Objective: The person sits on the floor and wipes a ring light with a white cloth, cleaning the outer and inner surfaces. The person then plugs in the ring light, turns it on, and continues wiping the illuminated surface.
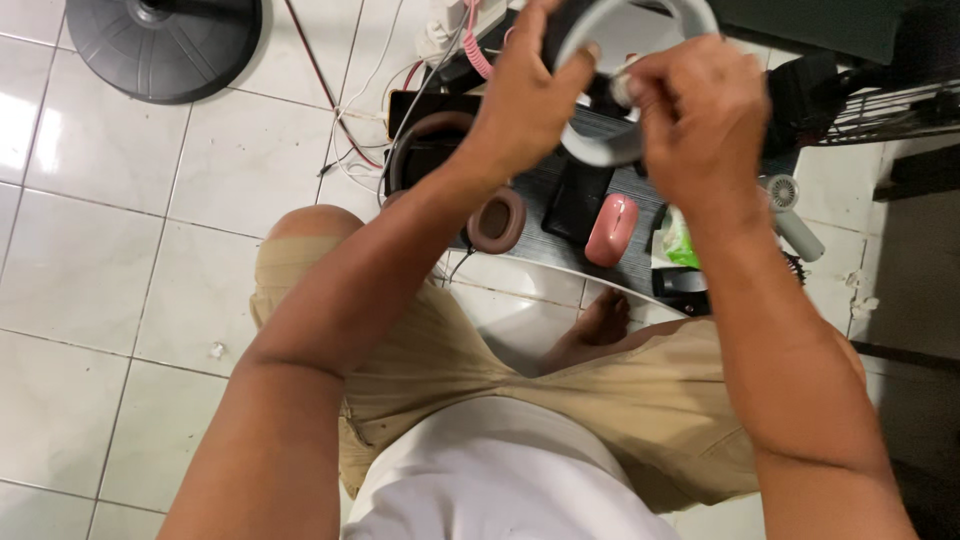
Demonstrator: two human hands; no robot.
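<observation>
Above the dark low board's (560, 180) far edge, head view: left hand (525, 100), fingers clamped on grey headphones (610, 150); right hand (700, 120), wrist bent, fingertips pinched at the band. Brown headphones (497, 220), pink case (611, 229) lie on board.

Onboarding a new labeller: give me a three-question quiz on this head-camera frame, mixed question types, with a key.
1. True or false: both hands hold the grey-white ring-shaped headphone part.
2. Which lies nearest the pink oval mouse on the dark slatted board? A) black round fan base B) black rectangular device C) brown padded headphones
3. Which hand pinches at the ring's inner edge with its fingertips?

Key
1. True: the left hand wraps one side of the ring and the right hand is on the other.
2. B: the black rectangular device lies right beside it; the brown padded headphones lie farther, and the black round fan base stands on the tiled floor.
3. The right hand.
</observation>
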